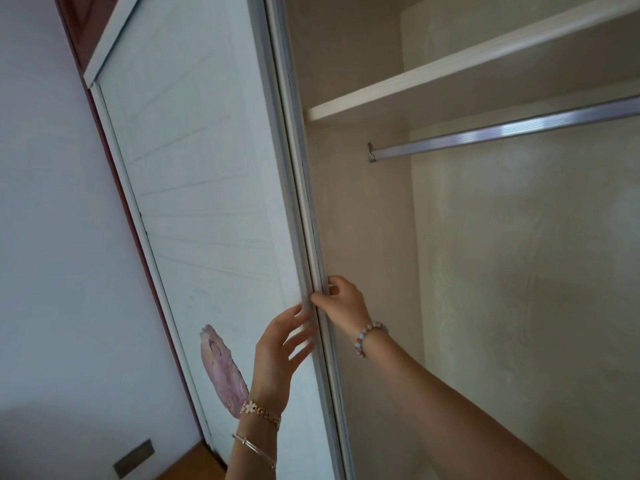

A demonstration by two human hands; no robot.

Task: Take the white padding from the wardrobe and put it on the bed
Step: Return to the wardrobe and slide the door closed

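The wardrobe stands open on its right side, with beige inner walls. Its white sliding door fills the left half of the view. My right hand is curled around the door's metal edge, fingers closed on it. My left hand lies flat against the door face just beside that edge, fingers spread. No white padding and no bed are in view.
A white shelf runs across the top of the wardrobe, with a metal hanging rail under it. A pink sticker is on the door. White wall at left, wooden floor and a wall plate below.
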